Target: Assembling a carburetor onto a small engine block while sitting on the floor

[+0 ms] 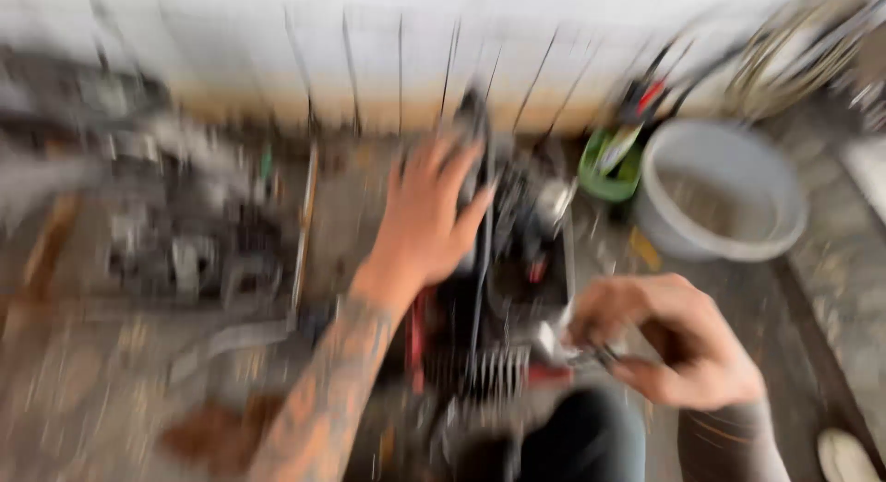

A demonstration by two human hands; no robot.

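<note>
The person is crouching over a small engine point(503, 288) sitting on the workshop floor point(111, 390), dark metal with pale cooling fins low on its near side. The left hand point(429, 214) is lying flat on the engine's upper left, fingers spread and pointing away. The right hand point(678, 339) is curling beside the engine's right flank, fingers pinching what is probably a thin dark tool point(604, 356), though motion blur is smearing it. To the right a grey bucket point(720, 191) is standing, with a green tub point(609, 164) of tools just beside it. Engine parts point(175, 224) are lying well apart on the left.
</note>
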